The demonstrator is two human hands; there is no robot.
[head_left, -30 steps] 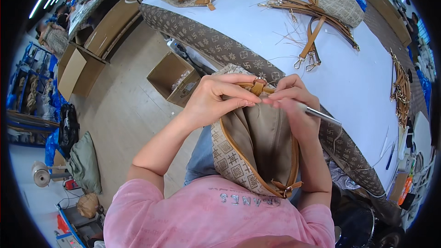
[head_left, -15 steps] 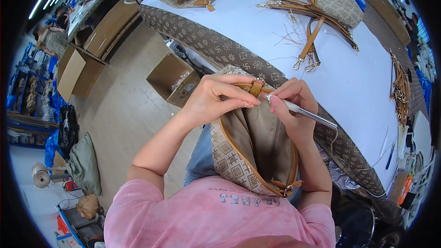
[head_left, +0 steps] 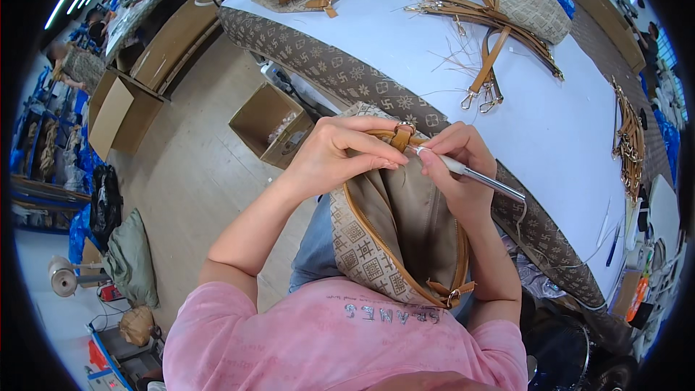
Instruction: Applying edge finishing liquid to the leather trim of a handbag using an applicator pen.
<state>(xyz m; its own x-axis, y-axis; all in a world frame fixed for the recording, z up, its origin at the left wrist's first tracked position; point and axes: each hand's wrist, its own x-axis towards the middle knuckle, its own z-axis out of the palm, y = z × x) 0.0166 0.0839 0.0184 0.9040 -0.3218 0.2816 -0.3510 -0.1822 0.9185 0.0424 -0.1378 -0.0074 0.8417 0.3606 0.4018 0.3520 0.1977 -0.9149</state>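
An unzipped beige patterned bag [head_left: 369, 257] with tan leather trim and a brown lining rests across my lap, its mouth facing up. My left hand [head_left: 337, 152] pinches the bag's far rim beside a tan leather tab [head_left: 401, 139], which carries a metal ring [head_left: 405, 127]. A slim white and silver pen-shaped tool [head_left: 489, 181], with a cord at its rear end, is gripped in my right hand [head_left: 463, 159]. Its thin tip points left, close to the tab; whether it touches cannot be made out. At the near end of the opening sits the zipper end [head_left: 452, 295].
Ahead and right stands a white-topped table [head_left: 550, 116], with brown patterned material [head_left: 326, 58] along its near edge. Tan straps with metal clips [head_left: 486, 76] and loose threads lie on it. A cardboard box [head_left: 268, 119] stands on the floor. Another person [head_left: 79, 65] is far left.
The tool in my right hand has shifted slightly left, its tip nearer the leather tab. My left hand keeps its hold on the bag's rim.
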